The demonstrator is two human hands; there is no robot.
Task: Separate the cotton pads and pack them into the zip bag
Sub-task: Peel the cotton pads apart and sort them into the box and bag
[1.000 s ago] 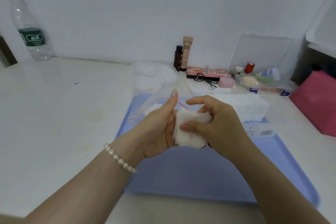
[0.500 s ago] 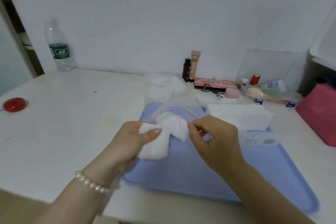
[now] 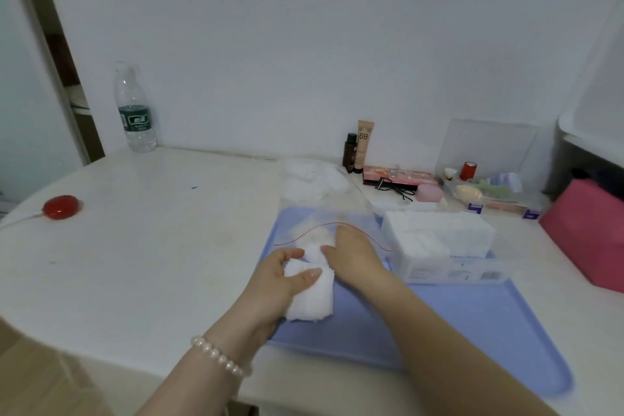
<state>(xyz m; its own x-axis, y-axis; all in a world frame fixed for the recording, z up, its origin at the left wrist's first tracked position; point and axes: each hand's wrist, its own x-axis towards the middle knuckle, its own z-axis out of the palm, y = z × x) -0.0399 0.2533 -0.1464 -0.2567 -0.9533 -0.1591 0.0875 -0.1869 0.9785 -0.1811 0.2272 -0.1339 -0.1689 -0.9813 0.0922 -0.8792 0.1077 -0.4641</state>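
My left hand (image 3: 282, 284) grips a stack of white cotton pads (image 3: 312, 300) just above the blue tray (image 3: 472, 324). My right hand (image 3: 354, 255) reaches forward into the mouth of the clear zip bag (image 3: 324, 216), whose red seal line curves around the fingers. White pads (image 3: 314, 245) lie at the bag's opening under those fingertips; whether the hand pinches one is hidden. A clear box of more cotton pads (image 3: 439, 240) lies on the tray to the right.
A water bottle (image 3: 135, 111) and a red round object (image 3: 61, 207) are on the white table at left. Cosmetics (image 3: 361, 145), a palette (image 3: 398, 176), a clear organiser (image 3: 489, 192) and a pink box (image 3: 587, 233) crowd the back right. Crumpled plastic (image 3: 310, 179) lies behind the bag.
My hands separated: the left kept the pad stack and lowered toward the tray, while the right carried a pad forward to the bag's mouth. The view also shifted left.
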